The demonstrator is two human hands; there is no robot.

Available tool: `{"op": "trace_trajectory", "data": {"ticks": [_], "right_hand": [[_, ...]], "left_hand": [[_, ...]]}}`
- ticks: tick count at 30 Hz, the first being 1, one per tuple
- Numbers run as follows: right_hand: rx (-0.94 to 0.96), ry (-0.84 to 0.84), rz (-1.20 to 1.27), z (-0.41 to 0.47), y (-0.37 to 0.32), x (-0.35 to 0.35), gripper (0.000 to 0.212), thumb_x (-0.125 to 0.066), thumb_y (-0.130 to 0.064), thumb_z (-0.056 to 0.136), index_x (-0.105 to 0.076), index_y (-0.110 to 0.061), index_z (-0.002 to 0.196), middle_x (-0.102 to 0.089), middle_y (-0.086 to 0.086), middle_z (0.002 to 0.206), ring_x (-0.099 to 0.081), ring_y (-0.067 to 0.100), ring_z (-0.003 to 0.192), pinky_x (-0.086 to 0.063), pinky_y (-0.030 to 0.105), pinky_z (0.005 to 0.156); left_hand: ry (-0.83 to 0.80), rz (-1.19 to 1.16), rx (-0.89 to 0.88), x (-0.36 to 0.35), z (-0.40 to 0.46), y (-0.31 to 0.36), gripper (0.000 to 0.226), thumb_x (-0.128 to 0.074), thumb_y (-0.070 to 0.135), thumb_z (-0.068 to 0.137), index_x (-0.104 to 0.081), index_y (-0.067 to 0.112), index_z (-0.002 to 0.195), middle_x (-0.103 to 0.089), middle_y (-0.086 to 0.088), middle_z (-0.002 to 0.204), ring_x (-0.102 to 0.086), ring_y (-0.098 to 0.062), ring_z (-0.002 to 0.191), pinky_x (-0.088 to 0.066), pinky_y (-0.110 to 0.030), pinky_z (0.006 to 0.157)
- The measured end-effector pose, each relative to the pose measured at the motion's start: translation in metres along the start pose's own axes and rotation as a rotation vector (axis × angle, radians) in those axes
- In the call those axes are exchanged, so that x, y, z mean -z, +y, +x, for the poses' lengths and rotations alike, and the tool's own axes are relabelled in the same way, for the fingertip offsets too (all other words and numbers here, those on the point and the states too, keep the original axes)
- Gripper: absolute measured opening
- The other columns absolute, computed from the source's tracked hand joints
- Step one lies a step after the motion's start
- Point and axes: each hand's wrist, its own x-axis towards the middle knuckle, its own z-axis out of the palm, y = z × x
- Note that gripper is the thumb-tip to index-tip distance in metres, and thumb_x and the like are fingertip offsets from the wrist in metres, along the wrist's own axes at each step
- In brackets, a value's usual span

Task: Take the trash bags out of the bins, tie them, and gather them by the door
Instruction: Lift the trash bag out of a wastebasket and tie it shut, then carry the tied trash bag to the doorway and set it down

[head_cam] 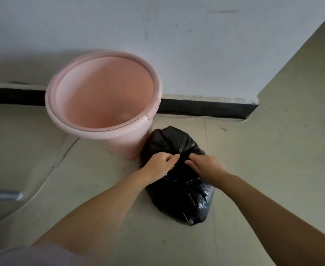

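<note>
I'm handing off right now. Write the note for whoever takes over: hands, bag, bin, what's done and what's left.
Left hand and right hand: both pinch the gathered neck of the black trash bag.
Bag: on the floor, beside the pink bin, already out of it.
Bin: upright by the wall, no liner.
Done: bag removed.
Left: finish the knot, carry the bag to the door; no door in view.

I see the bin (104, 98) against the wall (177, 35). The bag (184, 192) lies on the floor (273, 169), touching the bin's right side.
</note>
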Motion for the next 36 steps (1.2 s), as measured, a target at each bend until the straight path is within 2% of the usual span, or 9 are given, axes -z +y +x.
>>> {"op": "trace_trajectory", "data": {"ticks": [5,7,9,11,15,19,24,30,36], "right_hand": [[-0.035,-0.139,0.034,-0.049,-0.022,0.016,0.027,-0.029,-0.04,0.101,-0.035,-0.017,0.087,-0.063,0.011,0.095,-0.06,0.034,0.088,-0.035,0.035,0.065],[-0.048,-0.147,0.048,-0.069,-0.03,0.038,0.028,-0.03,-0.039,0.101,-0.041,-0.015,0.092,-0.063,0.012,0.096,-0.06,0.035,0.088,-0.037,0.036,0.067],[-0.035,-0.157,0.043,-0.088,-0.037,0.066,0.032,-0.03,-0.037,0.101,-0.047,-0.01,0.102,-0.062,0.012,0.097,-0.059,0.034,0.089,-0.036,0.036,0.067],[0.002,-0.194,0.037,-0.108,-0.048,0.098,0.033,-0.031,-0.037,0.101,-0.048,-0.009,0.106,-0.06,0.01,0.099,-0.059,0.032,0.091,-0.036,0.035,0.067],[0.097,-0.242,-0.01,-0.153,-0.075,0.183,0.032,-0.032,-0.033,0.101,-0.047,-0.008,0.113,-0.058,0.01,0.108,-0.056,0.028,0.097,-0.037,0.032,0.071],[0.139,-0.234,-0.07,-0.196,-0.113,0.268,0.027,-0.032,-0.026,0.102,-0.047,-0.007,0.111,-0.057,0.011,0.11,-0.055,0.03,0.1,-0.042,0.038,0.075],[0.114,-0.179,-0.056,-0.246,-0.17,0.356,0.023,-0.034,-0.024,0.101,-0.046,-0.005,0.108,-0.058,0.013,0.106,-0.057,0.033,0.095,-0.043,0.042,0.073],[0.113,-0.06,-0.082,-0.281,-0.226,0.431,0.018,-0.035,-0.021,0.101,-0.045,-0.006,0.1,-0.059,0.012,0.099,-0.057,0.033,0.089,-0.041,0.04,0.068],[0.262,-0.034,-0.126,-0.287,-0.256,0.479,0.015,-0.036,-0.019,0.1,-0.044,-0.007,0.098,-0.058,0.014,0.097,-0.057,0.034,0.086,-0.042,0.043,0.067]], "left_hand": [[-0.075,0.101,0.033,0.001,-0.036,0.022,0.051,-0.047,0.034,0.097,-0.051,-0.001,0.06,-0.049,-0.011,0.056,-0.05,-0.019,0.054,-0.036,-0.032,0.059],[-0.083,0.113,0.016,0.01,-0.052,0.046,0.048,-0.047,0.033,0.097,-0.051,0.003,0.058,-0.05,-0.004,0.053,-0.047,-0.01,0.05,-0.036,-0.031,0.058],[-0.113,0.113,0.002,0.021,-0.07,0.074,0.044,-0.047,0.032,0.097,-0.048,0.013,0.057,-0.046,0.004,0.051,-0.044,-0.004,0.047,-0.032,-0.022,0.053],[-0.182,0.16,-0.024,0.036,-0.093,0.102,0.038,-0.046,0.033,0.097,-0.05,0.012,0.065,-0.046,0.004,0.055,-0.045,-0.006,0.052,-0.031,-0.021,0.054],[-0.324,0.359,-0.11,0.083,-0.143,0.176,0.025,-0.046,0.033,0.096,-0.055,0.013,0.084,-0.056,0.0,0.076,-0.052,-0.018,0.07,-0.041,-0.035,0.067],[-0.412,0.551,-0.177,0.132,-0.196,0.256,0.021,-0.044,0.032,0.097,-0.045,0.014,0.084,-0.055,-0.005,0.085,-0.05,-0.021,0.075,-0.039,-0.034,0.067],[-0.395,0.556,-0.176,0.187,-0.259,0.332,0.02,-0.045,0.028,0.097,-0.044,0.014,0.083,-0.061,-0.012,0.086,-0.056,-0.027,0.078,-0.039,-0.035,0.067],[-0.278,0.544,-0.172,0.246,-0.314,0.394,0.023,-0.042,0.027,0.097,-0.05,0.01,0.084,-0.063,-0.011,0.084,-0.058,-0.029,0.079,-0.047,-0.042,0.073],[-0.108,0.591,-0.094,0.271,-0.36,0.425,0.023,-0.037,0.027,0.1,-0.042,0.013,0.082,-0.055,-0.006,0.081,-0.058,-0.03,0.081,-0.037,-0.035,0.066]]}}
